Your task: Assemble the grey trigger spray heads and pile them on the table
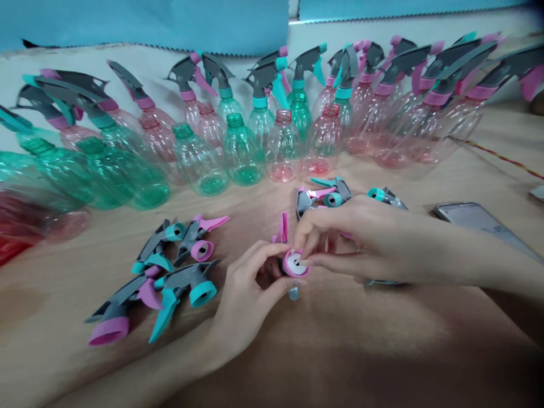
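My left hand (250,283) is closed around a grey and pink trigger spray head (296,264), its pink collar turned up toward me. A white disc with a dark hole shows inside the collar. My right hand (340,238) has its thumb and fingertips pinched at the collar's rim; whatever they hold, if anything, is too small to make out. The spray head's pink trigger (282,226) sticks up behind my left fingers. A small pale grey piece (293,293) shows just below the collar. More spray heads (334,198) lie behind my right hand, partly covered by it.
Several grey spray heads (203,292) with pink or teal collars lie at the left. Along the back stand clear green and pink bottles (243,153), some uncapped, others with spray heads fitted (300,85). A phone (484,226) lies at the right, near a twisted red-yellow wire (501,154).
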Available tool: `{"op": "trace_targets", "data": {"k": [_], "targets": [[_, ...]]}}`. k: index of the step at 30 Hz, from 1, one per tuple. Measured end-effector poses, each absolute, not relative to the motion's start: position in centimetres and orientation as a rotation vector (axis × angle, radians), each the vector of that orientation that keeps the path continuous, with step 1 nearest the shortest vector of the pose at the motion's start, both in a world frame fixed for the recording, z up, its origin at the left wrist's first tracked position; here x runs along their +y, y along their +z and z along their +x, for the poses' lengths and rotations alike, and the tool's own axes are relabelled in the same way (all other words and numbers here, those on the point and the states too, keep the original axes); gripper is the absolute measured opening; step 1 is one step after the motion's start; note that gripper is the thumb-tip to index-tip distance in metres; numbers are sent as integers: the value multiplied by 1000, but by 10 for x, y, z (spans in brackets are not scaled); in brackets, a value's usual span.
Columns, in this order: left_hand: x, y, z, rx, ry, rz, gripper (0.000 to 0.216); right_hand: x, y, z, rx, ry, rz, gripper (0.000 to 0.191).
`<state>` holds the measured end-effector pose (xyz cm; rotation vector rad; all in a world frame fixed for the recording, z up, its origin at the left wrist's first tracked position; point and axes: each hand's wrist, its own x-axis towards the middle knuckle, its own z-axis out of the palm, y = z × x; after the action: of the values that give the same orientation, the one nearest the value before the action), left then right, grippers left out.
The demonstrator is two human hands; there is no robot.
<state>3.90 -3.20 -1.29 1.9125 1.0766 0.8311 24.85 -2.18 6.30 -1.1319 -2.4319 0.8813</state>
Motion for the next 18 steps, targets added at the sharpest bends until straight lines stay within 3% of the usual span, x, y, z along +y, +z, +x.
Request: {"op": "trace_targets", "data": {"k": [18], "targets": [[-33, -12, 40, 1063, 874, 1958, 24, -24, 60, 248, -2493, 812, -1104, 12]]}}
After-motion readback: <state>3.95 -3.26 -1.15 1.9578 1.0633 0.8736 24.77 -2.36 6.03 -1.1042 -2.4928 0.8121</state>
